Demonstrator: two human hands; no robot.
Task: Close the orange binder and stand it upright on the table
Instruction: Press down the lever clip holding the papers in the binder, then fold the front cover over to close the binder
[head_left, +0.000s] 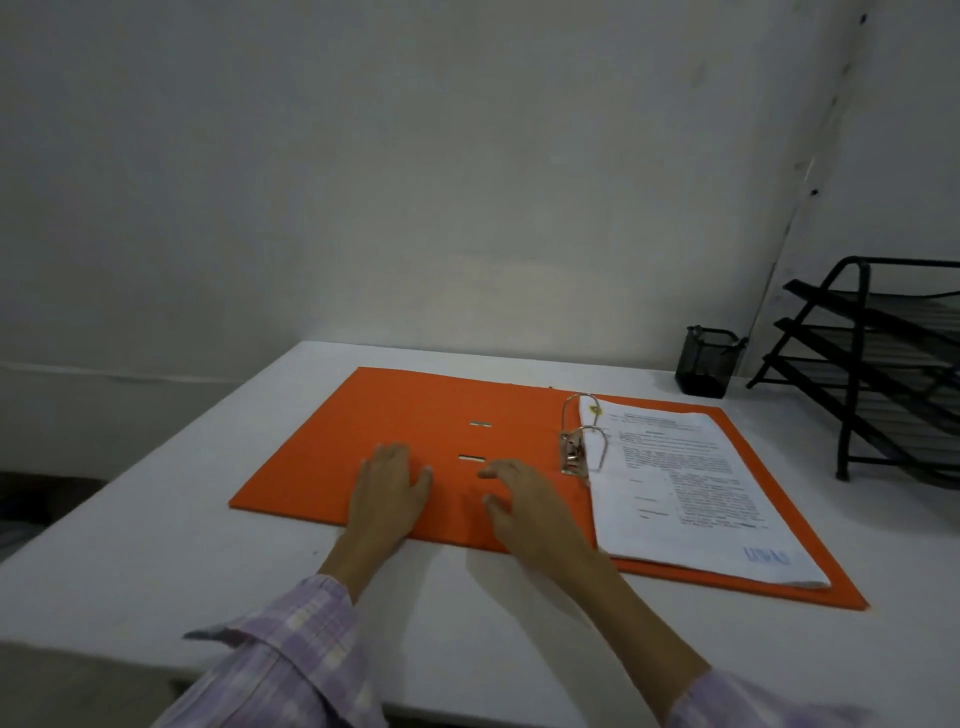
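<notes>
The orange binder (395, 415) lies open and flat on the white table (156, 545). Its left cover is bare; a stack of printed white papers (691, 493) sits on the right half, threaded on the metal ring mechanism (579, 441). My left hand (389, 488) rests palm down on the left cover near its front edge, fingers spread. My right hand (524, 504) hovers just right of it over the spine area, fingers apart and slightly curled, holding nothing.
A black mesh pen cup (704, 361) stands at the back right. A black tiered paper tray (883, 374) is at the far right. A white wall rises behind the table. The table's left edge runs diagonally at the left.
</notes>
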